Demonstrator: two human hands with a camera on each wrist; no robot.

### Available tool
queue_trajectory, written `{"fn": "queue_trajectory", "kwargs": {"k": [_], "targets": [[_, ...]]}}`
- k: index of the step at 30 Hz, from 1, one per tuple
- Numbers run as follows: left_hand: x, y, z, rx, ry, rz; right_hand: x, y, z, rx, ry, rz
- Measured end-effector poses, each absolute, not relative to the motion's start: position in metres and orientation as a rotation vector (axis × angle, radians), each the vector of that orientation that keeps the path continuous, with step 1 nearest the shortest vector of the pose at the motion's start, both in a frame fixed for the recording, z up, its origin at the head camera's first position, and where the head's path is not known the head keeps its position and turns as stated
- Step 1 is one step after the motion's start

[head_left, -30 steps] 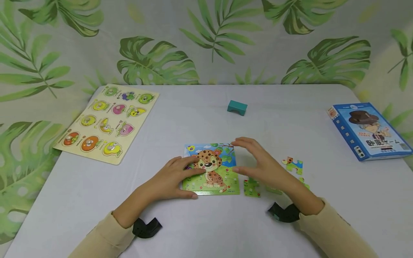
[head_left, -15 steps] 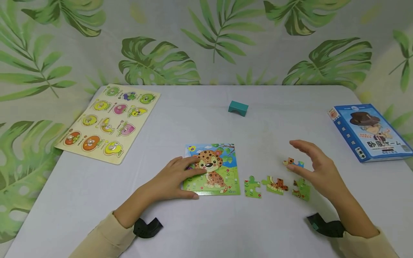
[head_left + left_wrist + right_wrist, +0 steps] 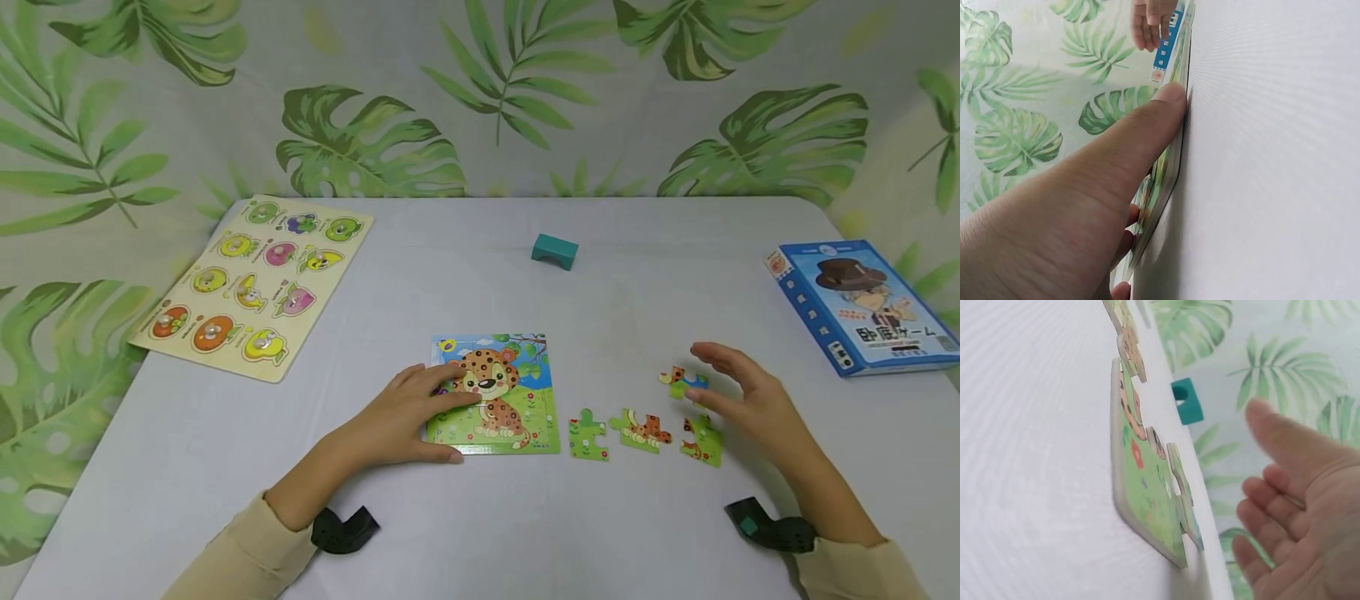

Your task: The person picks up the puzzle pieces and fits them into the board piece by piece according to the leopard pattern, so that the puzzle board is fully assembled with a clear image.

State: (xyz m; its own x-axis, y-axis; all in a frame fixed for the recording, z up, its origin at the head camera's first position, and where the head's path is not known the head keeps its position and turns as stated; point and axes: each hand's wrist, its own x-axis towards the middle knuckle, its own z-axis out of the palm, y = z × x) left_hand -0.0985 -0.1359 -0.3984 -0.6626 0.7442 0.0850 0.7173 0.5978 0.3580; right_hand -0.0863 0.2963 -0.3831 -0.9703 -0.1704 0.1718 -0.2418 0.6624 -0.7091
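Observation:
My left hand (image 3: 405, 421) rests on the left part of a leopard jigsaw puzzle (image 3: 531, 417), fingers spread across its picture. The left wrist view shows the thumb (image 3: 1141, 128) along the puzzle's edge. To the right lie several loose puzzle pieces: a green one (image 3: 590, 442), one with paws (image 3: 640, 432), a green-and-brown one (image 3: 703, 442) and one with blue (image 3: 684, 382). Beside the last two, my right hand (image 3: 757, 417) is held with thumb and fingers apart and nothing between them. In the right wrist view it appears beyond a green piece (image 3: 1147, 494).
A wooden fruit peg board (image 3: 251, 283) lies at the left. At the back stands a teal arch-shaped block (image 3: 555, 251). A blue game box (image 3: 862, 308) sits at the right side of the white table (image 3: 562, 533). Leaf-print cloth (image 3: 517, 75) hangs behind.
My right hand has moved right from the puzzle's right edge to beside the loose pieces, bringing them into view, then slightly lower. The left hand has stayed on the puzzle.

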Motion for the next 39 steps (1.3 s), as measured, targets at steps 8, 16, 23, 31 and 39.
{"fn": "queue_trajectory", "kwargs": {"k": [8,16,23,31,39], "targets": [[-0.099,-0.136,-0.4,1.254,2.749,0.56,-0.091,0.3,-0.396,0.31,-2.888,1.127],[-0.099,-0.136,-0.402,1.261,2.752,0.556,-0.091,0.301,-0.397,0.315,-2.984,1.102],[-0.099,-0.136,-0.402,1.253,2.75,0.563,-0.093,0.3,-0.397,0.406,-2.981,1.068],[-0.099,-0.136,-0.401,1.282,2.754,0.602,-0.094,0.297,-0.399,0.427,-2.949,1.059],[-0.099,-0.136,-0.4,1.245,2.744,0.556,-0.092,0.294,-0.395,0.39,-2.948,0.984]]}}
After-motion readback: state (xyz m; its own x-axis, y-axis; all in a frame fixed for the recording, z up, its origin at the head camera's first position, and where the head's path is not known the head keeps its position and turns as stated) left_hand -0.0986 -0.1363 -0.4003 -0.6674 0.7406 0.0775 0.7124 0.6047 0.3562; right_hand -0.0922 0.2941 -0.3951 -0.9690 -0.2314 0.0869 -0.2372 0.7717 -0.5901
